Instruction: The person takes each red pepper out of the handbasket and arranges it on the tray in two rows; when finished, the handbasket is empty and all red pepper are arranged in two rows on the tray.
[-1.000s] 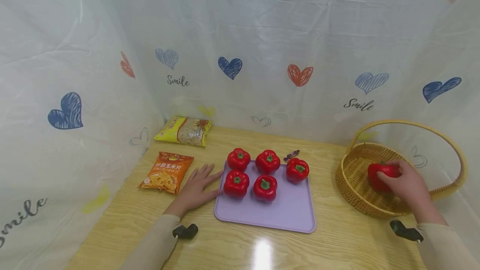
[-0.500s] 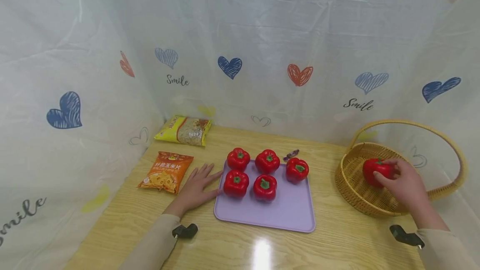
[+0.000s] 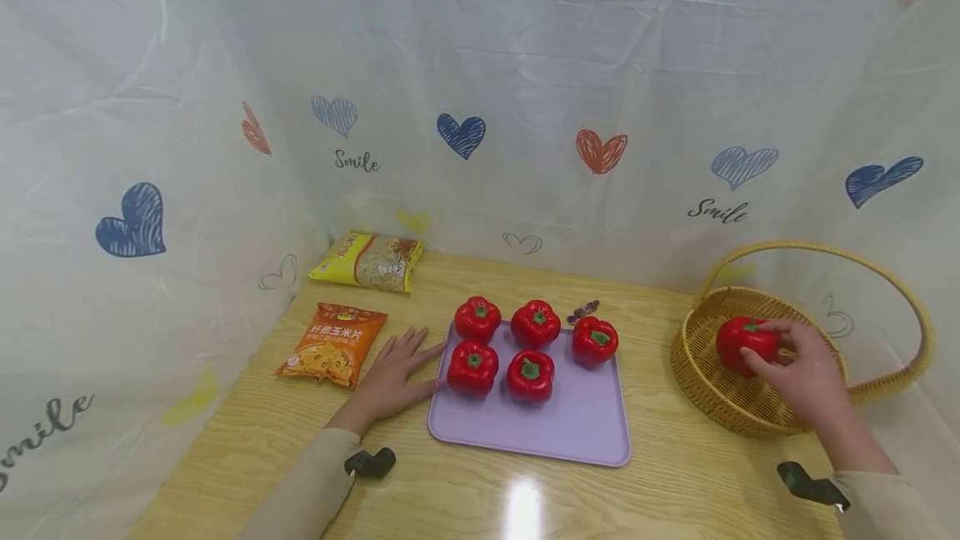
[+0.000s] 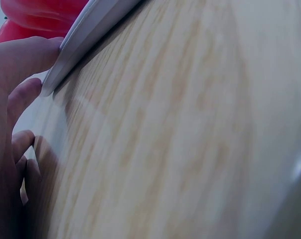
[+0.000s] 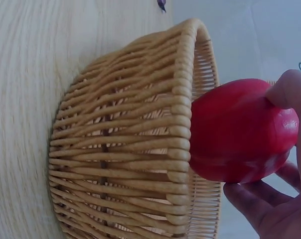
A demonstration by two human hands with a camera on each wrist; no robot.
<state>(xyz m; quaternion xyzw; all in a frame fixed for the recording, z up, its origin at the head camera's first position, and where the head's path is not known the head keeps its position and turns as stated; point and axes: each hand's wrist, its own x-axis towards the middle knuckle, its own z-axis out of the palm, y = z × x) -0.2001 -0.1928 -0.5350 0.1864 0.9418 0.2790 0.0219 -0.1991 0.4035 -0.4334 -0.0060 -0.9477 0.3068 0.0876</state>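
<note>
My right hand (image 3: 806, 373) grips a red bell pepper (image 3: 744, 346) between thumb and fingers inside the wicker basket (image 3: 697, 386). In the right wrist view the pepper (image 5: 240, 132) sits at the height of the basket's rim (image 5: 183, 114), its lower end just within. My left hand (image 3: 392, 377) lies with spread fingers on the table, its thumb and forefinger touching the left edge of the lilac tray (image 3: 528, 436). Several red bell peppers stand on that tray, such as the front one (image 3: 531, 377) and the right one (image 3: 595, 341).
Left of the tray lie an orange snack bag (image 3: 333, 345) and, behind it, a yellow bag (image 3: 369, 262). A small purple item (image 3: 583, 312) lies behind the tray. The basket's tall handle (image 3: 817, 247) arches over its opening. A printed curtain (image 3: 510, 65) closes off the back.
Inside the basket, my right hand has shifted the bell pepper to the left and slightly up in the head view. The left hand and the tray have stayed put.
</note>
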